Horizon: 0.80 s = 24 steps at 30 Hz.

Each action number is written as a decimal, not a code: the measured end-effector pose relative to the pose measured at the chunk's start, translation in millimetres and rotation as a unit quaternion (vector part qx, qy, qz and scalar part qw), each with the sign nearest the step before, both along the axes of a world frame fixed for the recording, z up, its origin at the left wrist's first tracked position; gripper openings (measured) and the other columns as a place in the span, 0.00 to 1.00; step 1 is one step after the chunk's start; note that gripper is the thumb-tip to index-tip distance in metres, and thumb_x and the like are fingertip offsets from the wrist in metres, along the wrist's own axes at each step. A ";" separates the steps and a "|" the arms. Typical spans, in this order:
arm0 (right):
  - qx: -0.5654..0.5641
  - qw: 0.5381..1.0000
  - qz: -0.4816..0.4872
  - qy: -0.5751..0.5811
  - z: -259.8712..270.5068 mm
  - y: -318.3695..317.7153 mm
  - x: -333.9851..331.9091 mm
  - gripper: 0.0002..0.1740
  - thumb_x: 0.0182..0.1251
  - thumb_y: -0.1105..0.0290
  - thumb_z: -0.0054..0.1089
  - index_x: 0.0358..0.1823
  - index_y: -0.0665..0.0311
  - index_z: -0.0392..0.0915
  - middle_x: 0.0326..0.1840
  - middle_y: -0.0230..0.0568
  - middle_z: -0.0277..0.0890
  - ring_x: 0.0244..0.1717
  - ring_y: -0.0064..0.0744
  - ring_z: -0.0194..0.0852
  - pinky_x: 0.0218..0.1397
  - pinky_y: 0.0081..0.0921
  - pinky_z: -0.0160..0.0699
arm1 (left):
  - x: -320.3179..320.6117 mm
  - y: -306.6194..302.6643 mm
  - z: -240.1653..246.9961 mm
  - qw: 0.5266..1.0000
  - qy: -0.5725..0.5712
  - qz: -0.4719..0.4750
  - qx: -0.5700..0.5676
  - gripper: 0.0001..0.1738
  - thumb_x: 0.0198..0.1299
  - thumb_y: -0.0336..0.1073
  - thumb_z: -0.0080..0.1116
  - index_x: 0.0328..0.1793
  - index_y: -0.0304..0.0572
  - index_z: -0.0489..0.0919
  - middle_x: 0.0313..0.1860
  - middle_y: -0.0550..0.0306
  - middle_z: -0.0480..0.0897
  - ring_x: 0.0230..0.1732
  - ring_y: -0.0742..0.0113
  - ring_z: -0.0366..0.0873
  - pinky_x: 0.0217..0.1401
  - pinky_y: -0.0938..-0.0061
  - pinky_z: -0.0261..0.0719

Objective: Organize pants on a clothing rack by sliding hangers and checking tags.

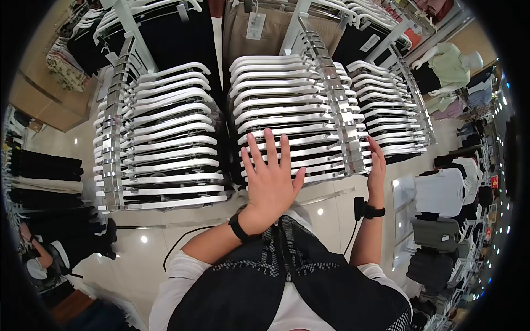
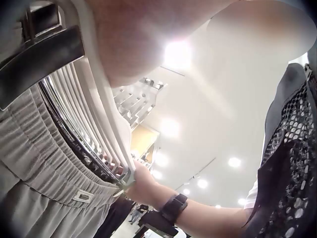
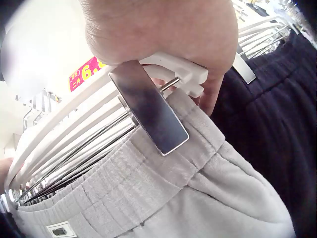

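Note:
My left hand (image 1: 270, 187) lies with fingers spread, back upward, over the front hangers of the middle row of white hangers (image 1: 276, 102). At the right end of that row stands my right hand (image 1: 377, 174), fingers extended upward along the hanger ends. In the right wrist view the right hand (image 3: 163, 29) rests against the front hanger's tip (image 3: 190, 74), some fingers hidden behind it. Grey elastic-waist trousers (image 3: 124, 183) hang from that hanger by a metal clip (image 3: 151, 106). The left wrist view shows the trousers (image 2: 54, 163) below the left palm.
More rows of white hangers stand at left (image 1: 171, 132) and right (image 1: 386, 105), on chrome rails (image 1: 113, 132). Dark trousers (image 3: 267, 114) hang beside the grey pair. A mannequin (image 1: 450, 66) stands at the back right. Another person (image 1: 72, 248) is at far left. Shirts (image 1: 439, 193) hang on the right.

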State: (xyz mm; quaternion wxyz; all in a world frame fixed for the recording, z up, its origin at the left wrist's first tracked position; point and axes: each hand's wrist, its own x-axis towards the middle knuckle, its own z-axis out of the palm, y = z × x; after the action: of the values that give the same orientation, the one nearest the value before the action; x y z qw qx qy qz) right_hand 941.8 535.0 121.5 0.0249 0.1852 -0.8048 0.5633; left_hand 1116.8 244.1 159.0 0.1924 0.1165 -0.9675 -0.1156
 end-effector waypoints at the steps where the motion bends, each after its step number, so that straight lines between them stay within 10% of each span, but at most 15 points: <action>1: -0.005 1.000 -0.005 -0.003 -0.3 -0.5 0.3 0.28 0.78 0.71 0.37 0.74 0.74 0.71 0.74 0.51 0.73 0.75 0.39 0.68 0.81 0.33 0.59 | 0.2 -0.3 -0.1 1.000 0.000 -0.001 0.000 0.43 0.69 0.58 0.55 0.82 0.38 0.66 0.84 0.28 0.56 0.82 0.18 0.50 0.80 0.31 0.52; 18: -0.078 0.972 0.159 -0.155 19.8 -4.9 -16.5 0.45 0.83 0.43 0.44 0.87 0.65 0.46 0.89 0.50 0.47 0.88 0.41 0.42 0.88 0.33 0.37 | 16.2 -29.5 -8.1 0.947 0.059 0.003 0.316 0.48 0.72 0.48 0.61 0.86 0.28 0.51 0.86 0.24 0.50 0.87 0.34 0.50 0.85 0.53 0.53; 24: -0.057 0.964 0.210 -0.152 15.9 2.8 -28.4 0.43 0.83 0.50 0.44 0.88 0.64 0.40 0.90 0.50 0.43 0.89 0.42 0.39 0.88 0.34 0.36 | 17.9 -24.3 -9.4 0.935 0.056 0.040 0.348 0.46 0.73 0.48 0.59 0.88 0.34 0.51 0.88 0.32 0.49 0.88 0.42 0.49 0.86 0.61 0.52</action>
State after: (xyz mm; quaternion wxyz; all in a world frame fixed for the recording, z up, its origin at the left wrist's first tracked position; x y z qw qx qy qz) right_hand 913.4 537.8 137.3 -0.2062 0.2609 -0.7088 0.6221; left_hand 1134.7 219.8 149.6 0.1985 0.2084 -0.8487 -0.4437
